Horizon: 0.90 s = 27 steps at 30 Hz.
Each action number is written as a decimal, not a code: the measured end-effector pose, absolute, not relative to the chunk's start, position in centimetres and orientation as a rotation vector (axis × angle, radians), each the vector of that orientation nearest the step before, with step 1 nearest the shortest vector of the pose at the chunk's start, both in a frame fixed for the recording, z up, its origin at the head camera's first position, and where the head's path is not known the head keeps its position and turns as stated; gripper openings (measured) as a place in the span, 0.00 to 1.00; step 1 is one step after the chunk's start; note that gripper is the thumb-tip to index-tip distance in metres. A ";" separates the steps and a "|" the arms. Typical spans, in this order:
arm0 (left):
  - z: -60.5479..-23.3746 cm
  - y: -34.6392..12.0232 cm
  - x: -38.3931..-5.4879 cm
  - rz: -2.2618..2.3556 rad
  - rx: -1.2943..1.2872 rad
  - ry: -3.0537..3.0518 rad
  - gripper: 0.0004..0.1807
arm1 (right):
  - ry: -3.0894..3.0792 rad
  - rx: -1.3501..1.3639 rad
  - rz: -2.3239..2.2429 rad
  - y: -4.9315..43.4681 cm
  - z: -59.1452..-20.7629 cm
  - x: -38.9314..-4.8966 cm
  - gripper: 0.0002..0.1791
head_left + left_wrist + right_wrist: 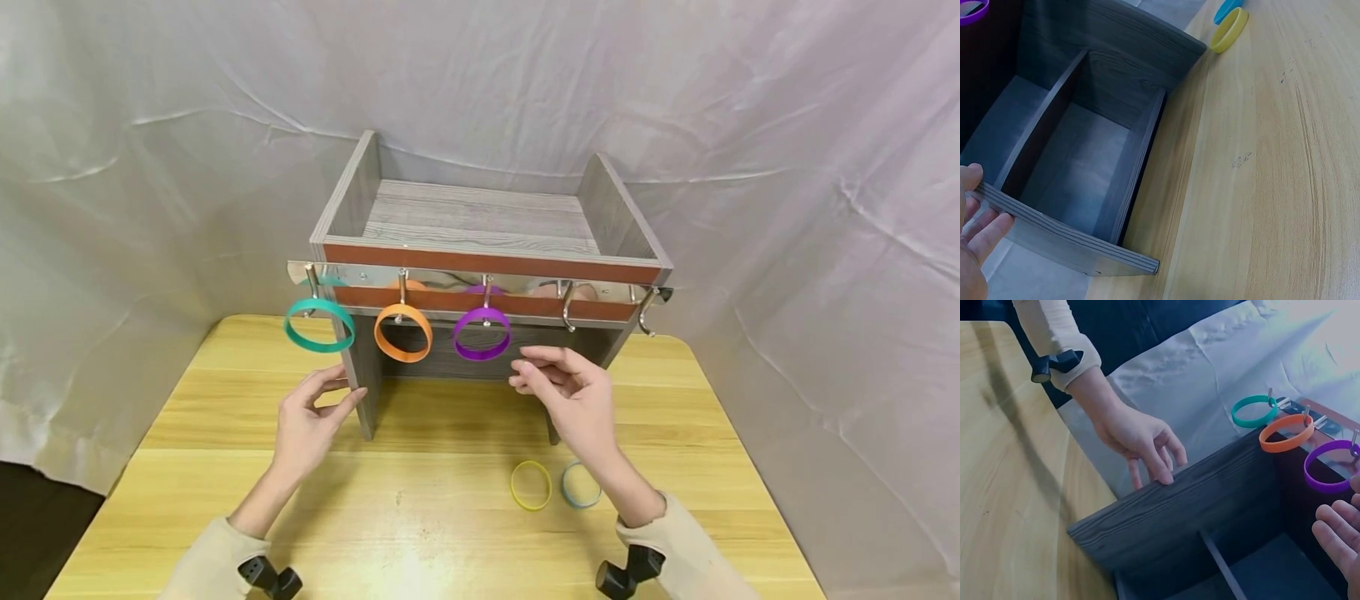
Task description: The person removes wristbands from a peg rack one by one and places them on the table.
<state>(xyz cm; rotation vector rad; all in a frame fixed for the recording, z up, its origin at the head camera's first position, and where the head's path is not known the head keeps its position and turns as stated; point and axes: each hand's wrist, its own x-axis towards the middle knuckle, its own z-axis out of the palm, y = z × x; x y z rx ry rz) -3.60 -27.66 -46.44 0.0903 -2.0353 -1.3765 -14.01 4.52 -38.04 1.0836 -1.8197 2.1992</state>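
Observation:
A grey wooden shelf (pixel 480 212) carries a metal hook rail (pixel 450 282) along its front. From its hooks hang a teal wristband (pixel 319 326), an orange wristband (pixel 402 333) and a purple wristband (pixel 482 334). My left hand (pixel 313 417) pinches the edge of the shelf's left side panel (pixel 1079 234), thumb on the inner face and fingers on the outer. Just right of and below the purple wristband is my right hand (pixel 566 392), fingers loosely bent and holding nothing. On the table lie a yellow wristband (pixel 513 492) and a light blue wristband (pixel 565 492).
Two bare hooks, a fourth hook (pixel 568 308) and an end hook (pixel 647 312), stick out at the rail's right. Wrinkled pale cloth (pixel 480 75) surrounds the wooden table (pixel 225 400) at the back and sides. A divider (pixel 1044 122) splits the shelf's inside.

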 end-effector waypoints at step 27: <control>-46.4 -27.6 -3.6 -1.399 0.085 -2.030 0.20 | -1.848 1.107 2.329 1.6 -36.7 -14.3 0.15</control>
